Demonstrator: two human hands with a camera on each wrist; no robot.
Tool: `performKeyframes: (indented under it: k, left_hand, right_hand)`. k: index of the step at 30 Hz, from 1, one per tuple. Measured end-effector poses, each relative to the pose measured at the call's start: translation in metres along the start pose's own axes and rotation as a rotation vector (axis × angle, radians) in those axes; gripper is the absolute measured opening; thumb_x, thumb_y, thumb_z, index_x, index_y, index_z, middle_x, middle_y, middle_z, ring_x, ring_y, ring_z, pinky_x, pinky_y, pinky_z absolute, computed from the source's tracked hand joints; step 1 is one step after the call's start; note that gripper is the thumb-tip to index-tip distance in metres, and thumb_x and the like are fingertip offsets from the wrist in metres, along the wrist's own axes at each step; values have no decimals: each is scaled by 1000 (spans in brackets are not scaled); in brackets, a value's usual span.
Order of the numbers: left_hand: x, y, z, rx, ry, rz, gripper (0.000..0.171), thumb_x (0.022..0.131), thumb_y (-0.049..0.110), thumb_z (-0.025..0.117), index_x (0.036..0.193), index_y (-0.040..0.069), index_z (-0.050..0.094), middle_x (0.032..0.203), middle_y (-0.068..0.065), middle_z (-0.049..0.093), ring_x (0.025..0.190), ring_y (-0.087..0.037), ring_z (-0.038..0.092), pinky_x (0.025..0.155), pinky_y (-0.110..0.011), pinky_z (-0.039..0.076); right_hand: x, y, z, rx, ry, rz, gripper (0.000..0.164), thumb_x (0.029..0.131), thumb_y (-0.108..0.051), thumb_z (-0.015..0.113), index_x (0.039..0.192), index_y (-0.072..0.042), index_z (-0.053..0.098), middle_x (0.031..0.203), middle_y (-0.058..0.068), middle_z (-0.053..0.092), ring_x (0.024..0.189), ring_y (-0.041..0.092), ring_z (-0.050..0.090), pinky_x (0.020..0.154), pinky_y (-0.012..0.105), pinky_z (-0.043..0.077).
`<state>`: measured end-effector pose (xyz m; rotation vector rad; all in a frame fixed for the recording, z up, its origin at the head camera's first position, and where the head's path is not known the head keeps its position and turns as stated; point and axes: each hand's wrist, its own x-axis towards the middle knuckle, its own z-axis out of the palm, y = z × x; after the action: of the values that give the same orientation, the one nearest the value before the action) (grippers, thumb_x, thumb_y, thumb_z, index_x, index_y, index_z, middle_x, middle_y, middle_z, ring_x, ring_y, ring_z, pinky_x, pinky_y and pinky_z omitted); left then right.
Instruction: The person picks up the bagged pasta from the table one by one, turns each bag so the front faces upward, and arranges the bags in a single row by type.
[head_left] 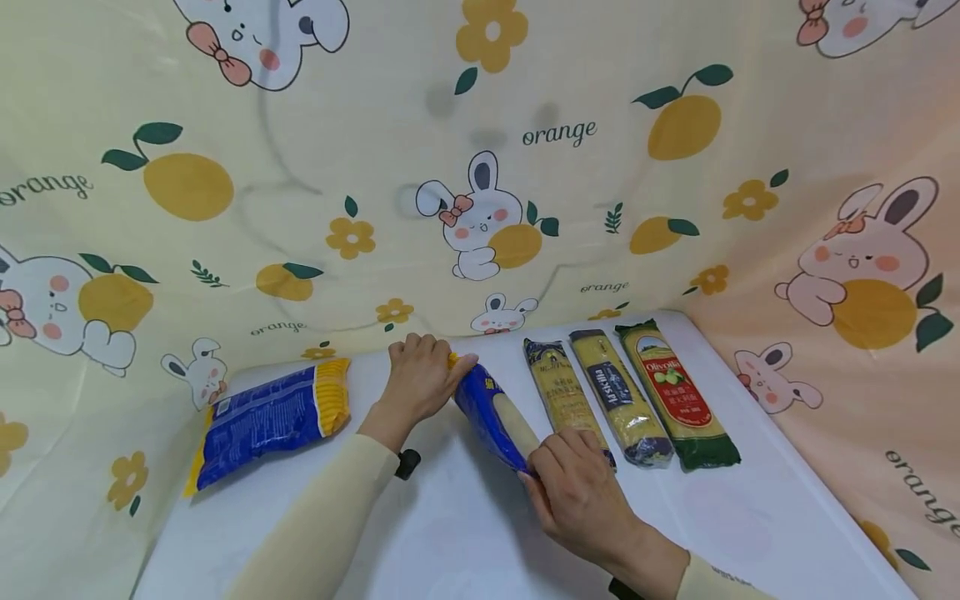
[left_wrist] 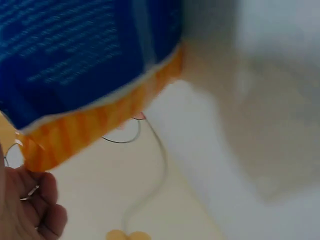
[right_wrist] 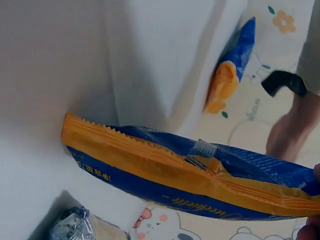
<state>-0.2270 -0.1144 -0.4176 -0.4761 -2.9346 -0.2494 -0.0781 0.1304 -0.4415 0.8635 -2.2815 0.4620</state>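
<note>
A blue and yellow pasta bag (head_left: 495, 421) is held tilted above the white table by both hands. My left hand (head_left: 422, 375) pinches its upper left corner. At the lower right end, my right hand (head_left: 577, 492) grips the bag. In the left wrist view, the fingers of the left hand (left_wrist: 37, 205) hold the yellow edge of the bag (left_wrist: 85, 65). The right wrist view shows the yellow crimped seam of the bag (right_wrist: 150, 172) and, at the right edge, part of the right hand (right_wrist: 311, 227). Most of that hand is out of that frame.
Another blue and yellow bag (head_left: 270, 425) lies at the table's left. On the right, three long pasta packets lie side by side: a gold one (head_left: 562, 392), one with a dark label (head_left: 618, 396) and a green one (head_left: 675, 392). A patterned cloth (head_left: 360, 150) hangs behind.
</note>
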Motion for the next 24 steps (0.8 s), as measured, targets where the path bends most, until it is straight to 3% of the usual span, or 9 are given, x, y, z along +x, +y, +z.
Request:
performKeyframes:
  k: [3,6,9,13,16,20,24]
  left_hand:
    - [3,7,-3,15,-34,-37,70,104,71,41,112,7,69,120,-13,67,118,-35,51,103,-58,33]
    - [4,12,-3,34,-66,-23,63,106,66,46,114,8,70,118,-12,67,117,-34,52,103,-58,34]
    - [3,14,-1,66,-86,41,49,109,55,48,111,9,66,110,-9,65,112,-32,51,101,-56,35]
    - [2,13,3,91,-62,146,35,112,42,51,104,10,62,99,-7,60,104,-30,51,96,-53,37]
    - [0,6,5,87,-52,189,29,112,36,51,103,10,59,97,-5,56,103,-29,49,95,-52,36]
    - [-6,-6,4,55,-84,180,22,113,29,52,103,10,58,98,-5,55,105,-29,47,97,-52,36]
    - [-15,-18,4,32,-100,140,17,111,24,56,102,10,60,98,-5,58,106,-31,49,97,-56,38]
  right_hand:
    - [-1,-1,0,-2,5,-6,24,104,-29,59,85,-15,55,80,-3,51,79,19,50,80,40,41]
    - [-2,-1,0,-10,9,0,27,107,-32,54,85,-16,55,80,-3,52,79,19,50,79,40,41]
    - [-4,-1,1,-8,11,8,26,106,-32,54,86,-16,56,81,-3,53,80,19,51,80,40,41]
    - [-5,-5,4,7,12,-14,22,105,-29,58,87,-15,57,83,-3,55,81,19,52,80,40,44]
    - [-4,-12,10,8,-1,-45,24,107,-30,55,89,-15,58,86,-2,57,83,19,54,79,40,45]
    - [1,-27,22,1,-22,-121,17,97,-25,71,90,-15,60,87,-2,60,85,19,56,79,38,46]
    - [4,-44,40,-2,-62,-193,24,85,-21,83,87,-16,59,86,-3,59,84,17,56,80,36,47]
